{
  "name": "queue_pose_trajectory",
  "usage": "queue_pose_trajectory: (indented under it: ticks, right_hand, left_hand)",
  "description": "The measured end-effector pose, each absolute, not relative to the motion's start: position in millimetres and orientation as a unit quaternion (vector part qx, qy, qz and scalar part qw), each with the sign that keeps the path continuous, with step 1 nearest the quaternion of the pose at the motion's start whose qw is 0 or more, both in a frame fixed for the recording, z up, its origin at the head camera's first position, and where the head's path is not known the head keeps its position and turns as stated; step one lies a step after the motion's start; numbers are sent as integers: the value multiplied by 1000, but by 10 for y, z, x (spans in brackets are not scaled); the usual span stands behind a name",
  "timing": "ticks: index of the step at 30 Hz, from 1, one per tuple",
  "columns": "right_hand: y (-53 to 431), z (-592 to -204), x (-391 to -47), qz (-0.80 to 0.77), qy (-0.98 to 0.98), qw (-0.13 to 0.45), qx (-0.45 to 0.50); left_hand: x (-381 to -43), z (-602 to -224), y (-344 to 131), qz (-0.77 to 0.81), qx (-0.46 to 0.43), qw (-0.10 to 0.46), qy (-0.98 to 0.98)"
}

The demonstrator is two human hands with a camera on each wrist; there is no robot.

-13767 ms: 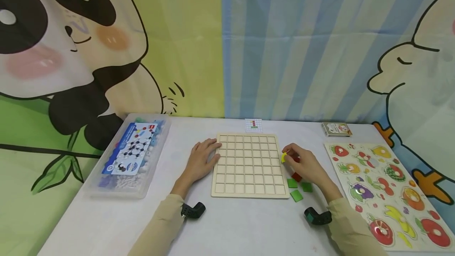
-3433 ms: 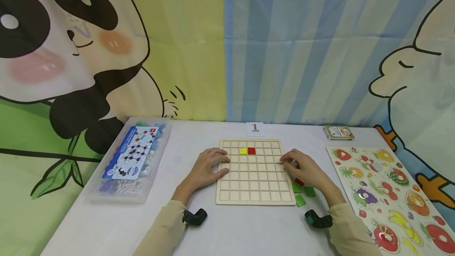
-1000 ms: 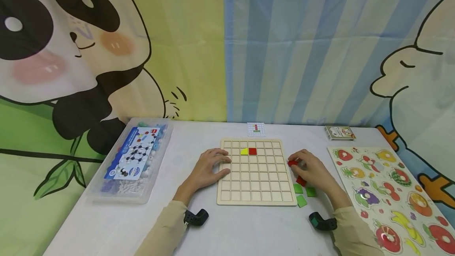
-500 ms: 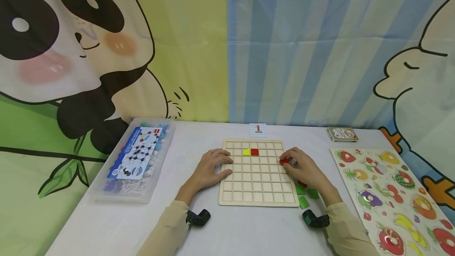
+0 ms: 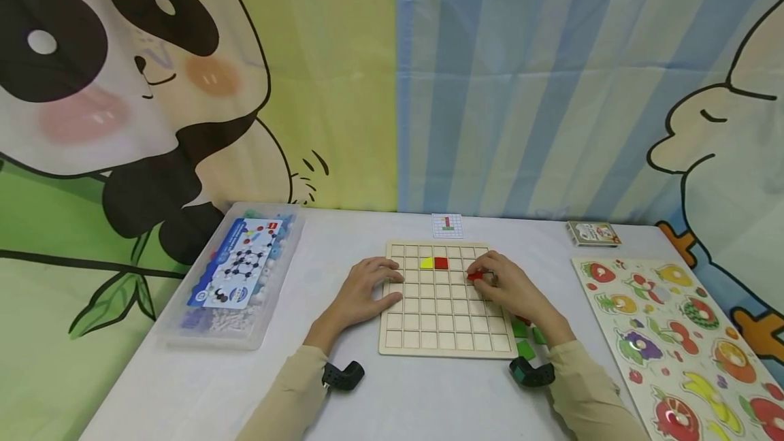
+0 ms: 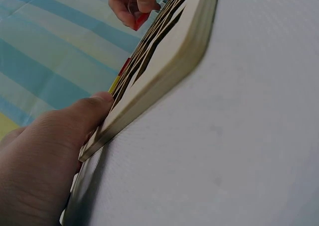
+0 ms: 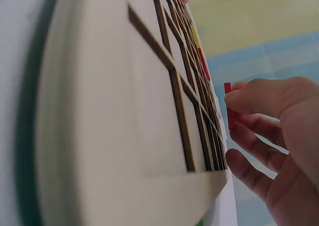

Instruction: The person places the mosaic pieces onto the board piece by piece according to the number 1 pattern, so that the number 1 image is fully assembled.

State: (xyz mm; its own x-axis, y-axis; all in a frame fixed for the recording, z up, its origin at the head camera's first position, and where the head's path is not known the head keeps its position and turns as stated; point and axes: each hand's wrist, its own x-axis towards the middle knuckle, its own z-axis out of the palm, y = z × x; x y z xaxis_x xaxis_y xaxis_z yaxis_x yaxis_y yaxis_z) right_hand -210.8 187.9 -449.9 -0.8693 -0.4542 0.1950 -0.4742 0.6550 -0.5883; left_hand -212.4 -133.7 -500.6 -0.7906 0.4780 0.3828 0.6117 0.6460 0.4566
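Observation:
My right hand (image 5: 513, 289) pinches a red square tile (image 5: 474, 276) between thumb and fingertips, over the right part of the wooden grid board (image 5: 445, 324). In the right wrist view, that tile (image 7: 229, 106) stands edge-on above the grid. Two pieces sit side by side in the second row: a yellow one (image 5: 426, 263) with a slanted side and a red square (image 5: 441, 263). On the board's left edge rests my left hand (image 5: 363, 297), fingers spread, thumb (image 6: 92, 109) on the rim. Green tiles (image 5: 525, 349) and a partly hidden red one lie under my right wrist.
A small pattern card (image 5: 447, 226) lies behind the board. At the left stands a clear plastic case (image 5: 257, 332) with a molecule picture on its label. A fruit puzzle board (image 5: 667, 352) and a small card box (image 5: 593, 234) are on the right.
A yellow piece and a red square have come onto the grid. My right hand has since taken another red tile from beside the board and moved it left over the grid. The left hand stays put.

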Motion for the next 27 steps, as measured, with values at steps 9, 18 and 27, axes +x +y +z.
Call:
queue_pose_trajectory:
  ticks: [9,18,27]
  right_hand:
    - [1716,-4498,-2168,326,-902,-3,285]
    - [1582,-4491,-2173,312,-898,-19,310]
    - [1488,-4457,-2219,287,-899,-11,330]
  left_hand:
    - [-2125,-5008,-1334,-296,-308,127,-895]
    - [-2107,-5007,-1323,-294,-309,124,-896]
    - [-2095,-4963,-1320,-297,-308,126,-895]
